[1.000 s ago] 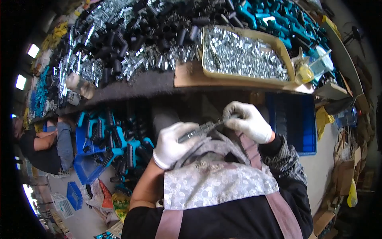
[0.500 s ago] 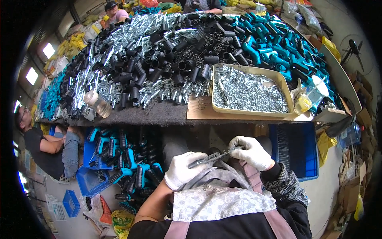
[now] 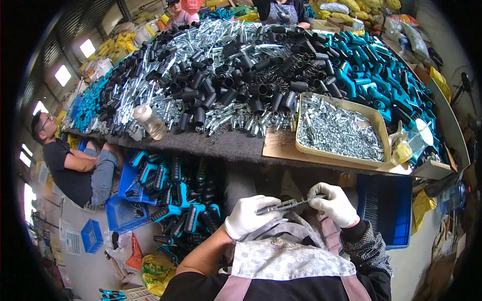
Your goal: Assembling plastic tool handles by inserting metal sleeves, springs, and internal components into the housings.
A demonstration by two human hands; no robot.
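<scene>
Over my lap, my white-gloved left hand (image 3: 252, 214) is closed around a grey metal mechanism (image 3: 287, 205) with a slotted body. A thin rod (image 3: 302, 201) sticks out of its right end. My right hand (image 3: 334, 203), gloved too, pinches the far end of that rod, and the fingers hide what sits at its tip. A patterned grey apron (image 3: 291, 259) lies below both hands. Beyond them, on the table, is a cream tray (image 3: 343, 155) full of small metal parts.
Heaps of metal rods (image 3: 221, 37), black sleeves (image 3: 258, 90) and teal housings (image 3: 369, 83) cover the table. A clear bottle (image 3: 149, 122) stands at its front edge. Teal-black tools (image 3: 193, 216) pile up beside my left arm. A blue bin (image 3: 396, 220) is right. A seated person (image 3: 75, 160) is left.
The whole view has shifted, so the scene sits further right and lower. My hands keep hold of the metal mechanism and its rod, with slightly more rod showing between them.
</scene>
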